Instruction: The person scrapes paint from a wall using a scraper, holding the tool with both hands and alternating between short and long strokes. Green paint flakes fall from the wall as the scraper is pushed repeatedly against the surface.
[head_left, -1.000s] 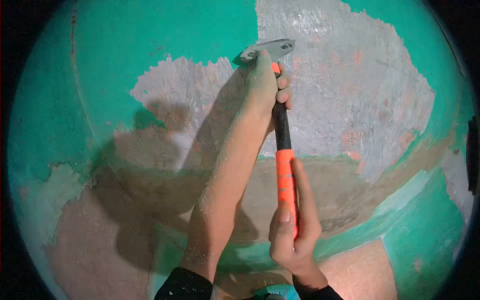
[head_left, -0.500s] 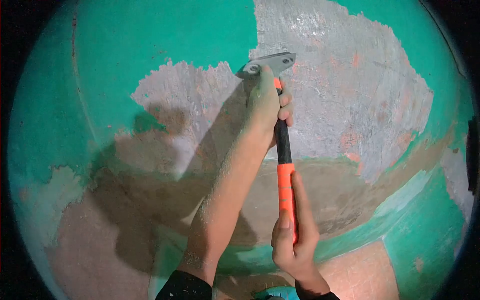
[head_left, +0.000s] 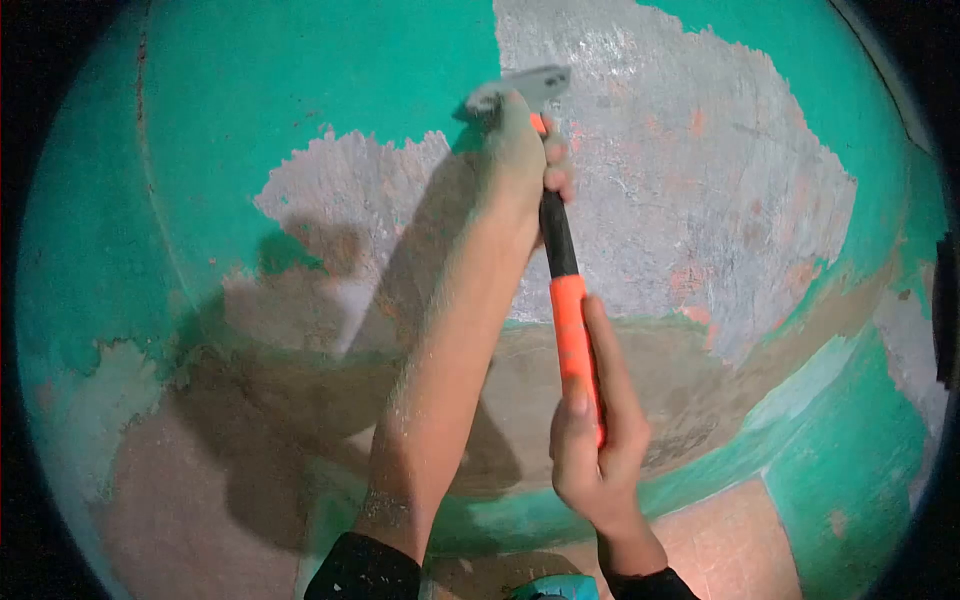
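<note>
A long-handled scraper (head_left: pixel 560 235) with a wide grey metal head (head_left: pixel 535 85) is held up against the wall. My left hand (head_left: pixel 518 155) wraps around its upper shaft, just under the head, thumb resting near the metal. Lower down, my right hand (head_left: pixel 605 435) grips the orange lower handle, its index finger stretched along the side. The head overlaps the border between green paint (head_left: pixel 390 60) and the bared grey patch (head_left: pixel 660 180). Its blade edge is slightly blurred. Pale dust clings to my left forearm.
A brown band (head_left: pixel 590 390) crosses the wall below the grey patch. Pinkish floor tiles (head_left: pixel 725 540) lie at the bottom, where part of a teal object (head_left: pixel 560 588) shows. A dark crack (head_left: pixel 143 110) runs down the left side. My shadow falls across the left part.
Both hands have pushed the scraper upward, its head shifting up and slightly left along the paint border. Both hands keep their grip on it.
</note>
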